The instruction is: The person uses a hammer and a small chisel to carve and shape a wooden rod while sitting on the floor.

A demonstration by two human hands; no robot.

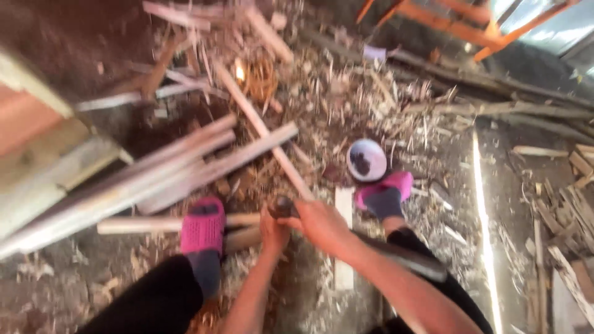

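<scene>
Below, both hands' fingers wrapped round a long pale stick point(266, 133) — left hand point(273, 232), right hand point(322, 224), splintery shavings point(346, 99).

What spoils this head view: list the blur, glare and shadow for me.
Head view: motion blur smears everything, worst on the pale wooden planks at left; a sunlit glare streak burns out the dirt floor at right; the left hand and right hand are soft-edged, and the dark object they grip cannot be identified.

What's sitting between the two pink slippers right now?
In the head view, both hands, left hand and right hand, grip a dark tool between left slipper and right slipper.
</scene>
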